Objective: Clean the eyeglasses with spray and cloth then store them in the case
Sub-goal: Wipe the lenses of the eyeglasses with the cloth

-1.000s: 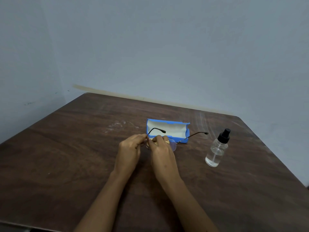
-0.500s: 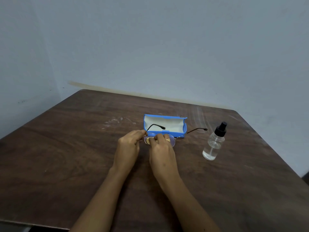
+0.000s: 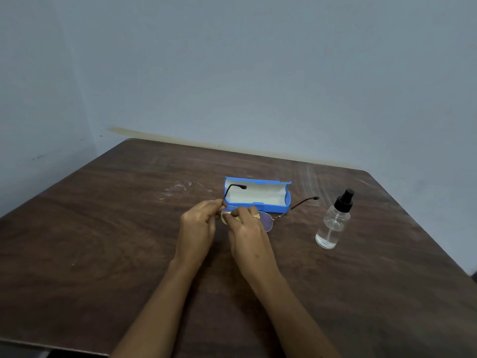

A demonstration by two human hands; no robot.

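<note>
Thin-rimmed eyeglasses (image 3: pixel 268 221) with both temples unfolded are held just above the table, in front of the open blue case (image 3: pixel 258 195). My left hand (image 3: pixel 198 226) pinches the frame at its left hinge. My right hand (image 3: pixel 247 228) pinches a small yellowish cloth (image 3: pixel 225 217) against the left lens; most of the cloth is hidden under the fingers. The right lens shows past my knuckles. A clear spray bottle (image 3: pixel 333 223) with a black nozzle stands upright to the right, apart from both hands.
The dark wooden table (image 3: pixel 103 241) stands in a corner, with walls behind and on the left. Its right edge runs diagonally past the bottle, and its front edge is near me. White smudges mark the surface left of the case.
Both hands stay on the glasses, with the fingers of the right hand shifting slightly on the left lens. The camera view has drifted a little.
</note>
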